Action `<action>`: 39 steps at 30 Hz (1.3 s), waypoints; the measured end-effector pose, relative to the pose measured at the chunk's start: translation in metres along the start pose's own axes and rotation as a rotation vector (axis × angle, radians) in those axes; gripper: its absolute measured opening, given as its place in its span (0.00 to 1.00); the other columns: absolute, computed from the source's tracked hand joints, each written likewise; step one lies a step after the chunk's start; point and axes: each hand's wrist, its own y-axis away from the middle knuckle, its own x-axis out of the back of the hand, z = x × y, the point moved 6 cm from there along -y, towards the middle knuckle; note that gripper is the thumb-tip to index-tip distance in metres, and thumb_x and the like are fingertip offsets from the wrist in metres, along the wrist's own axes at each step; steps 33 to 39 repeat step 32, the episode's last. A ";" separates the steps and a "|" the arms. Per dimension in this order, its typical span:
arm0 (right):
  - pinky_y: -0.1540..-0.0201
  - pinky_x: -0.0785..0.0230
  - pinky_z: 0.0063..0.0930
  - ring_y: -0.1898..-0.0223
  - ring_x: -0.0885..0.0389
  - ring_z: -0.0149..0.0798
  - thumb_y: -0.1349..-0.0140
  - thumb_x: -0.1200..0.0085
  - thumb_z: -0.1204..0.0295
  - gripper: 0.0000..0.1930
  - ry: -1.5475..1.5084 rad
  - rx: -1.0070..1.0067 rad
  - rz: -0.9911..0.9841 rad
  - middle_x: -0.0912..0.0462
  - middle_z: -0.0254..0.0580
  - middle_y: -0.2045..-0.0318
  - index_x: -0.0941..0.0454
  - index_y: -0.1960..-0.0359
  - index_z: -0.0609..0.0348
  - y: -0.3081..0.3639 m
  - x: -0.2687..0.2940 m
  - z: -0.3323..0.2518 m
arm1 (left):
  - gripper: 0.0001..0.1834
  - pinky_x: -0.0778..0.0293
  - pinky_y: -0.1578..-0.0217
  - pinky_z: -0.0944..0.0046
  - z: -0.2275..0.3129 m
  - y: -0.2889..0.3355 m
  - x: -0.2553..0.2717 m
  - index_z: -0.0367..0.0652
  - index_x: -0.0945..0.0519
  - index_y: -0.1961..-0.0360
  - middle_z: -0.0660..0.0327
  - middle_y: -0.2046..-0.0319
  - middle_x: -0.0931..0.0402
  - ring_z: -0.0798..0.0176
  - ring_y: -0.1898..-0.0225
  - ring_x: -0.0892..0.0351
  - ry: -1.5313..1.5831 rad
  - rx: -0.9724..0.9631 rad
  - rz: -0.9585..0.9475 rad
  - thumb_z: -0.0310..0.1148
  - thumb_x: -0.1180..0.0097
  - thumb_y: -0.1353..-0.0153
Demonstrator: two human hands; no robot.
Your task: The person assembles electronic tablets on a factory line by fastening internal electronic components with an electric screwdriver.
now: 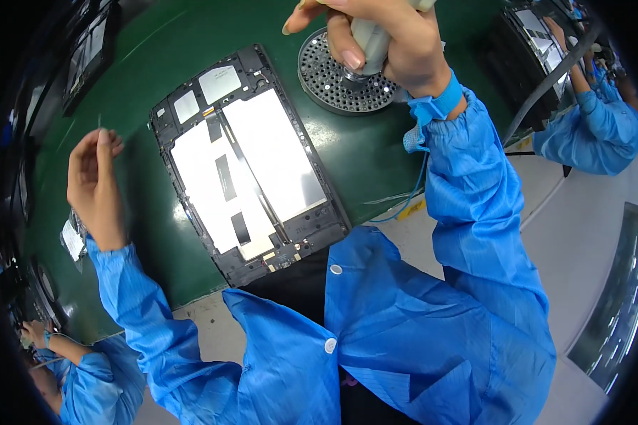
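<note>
An opened tablet [271, 170] lies tilted on the green table in front of me, its inner side up, with two bright silvery battery panels and a black frame. My right hand [397, 42] is wrapped round a pale grey electric screwdriver [369, 46], whose lower end points down at a round perforated screw tray [322, 83] beyond the tablet's right side. Left of the tablet, my left hand [96, 180] is raised with thumb and fingers pinched. A tiny thin thing shows at its fingertips, too small to name.
A small clear bag [73, 237] lies by my left forearm. Dark-framed devices stand at the table's far left [88, 57] and right [535, 67]. A blue wrist-strap cord [412, 202] runs from my right wrist. Co-workers in blue sleeves sit at the left [106, 375] and right [592, 131].
</note>
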 end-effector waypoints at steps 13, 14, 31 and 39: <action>0.83 0.33 0.23 0.87 0.28 0.29 0.38 0.46 0.74 0.10 0.018 0.023 -0.024 0.16 0.51 0.74 0.20 0.65 0.73 0.000 0.002 0.003 | 0.16 0.24 0.48 0.63 -0.025 -0.014 -0.028 0.34 0.21 0.47 0.55 0.48 0.20 0.62 0.49 0.19 0.113 0.076 -0.061 0.33 0.44 0.30; 0.83 0.33 0.23 0.87 0.28 0.29 0.38 0.46 0.74 0.10 0.015 0.023 -0.025 0.16 0.51 0.74 0.20 0.65 0.73 0.000 0.001 0.002 | 0.16 0.24 0.48 0.63 -0.025 -0.013 -0.027 0.34 0.21 0.47 0.55 0.48 0.20 0.62 0.49 0.19 0.110 0.076 -0.061 0.33 0.44 0.30; 0.87 0.34 0.23 0.87 0.27 0.29 0.38 0.44 0.76 0.08 -0.102 -0.024 -0.004 0.16 0.52 0.72 0.22 0.62 0.70 0.002 -0.002 0.007 | 0.17 0.26 0.50 0.68 -0.023 -0.009 -0.026 0.33 0.20 0.47 0.58 0.51 0.19 0.68 0.54 0.20 0.109 0.109 -0.084 0.34 0.43 0.30; 0.87 0.34 0.23 0.87 0.27 0.29 0.38 0.44 0.76 0.08 -0.100 -0.016 -0.006 0.16 0.52 0.72 0.22 0.62 0.70 0.000 -0.003 0.005 | 0.17 0.26 0.50 0.69 -0.024 -0.010 -0.026 0.34 0.20 0.46 0.58 0.51 0.19 0.69 0.55 0.21 0.110 0.128 -0.083 0.34 0.42 0.31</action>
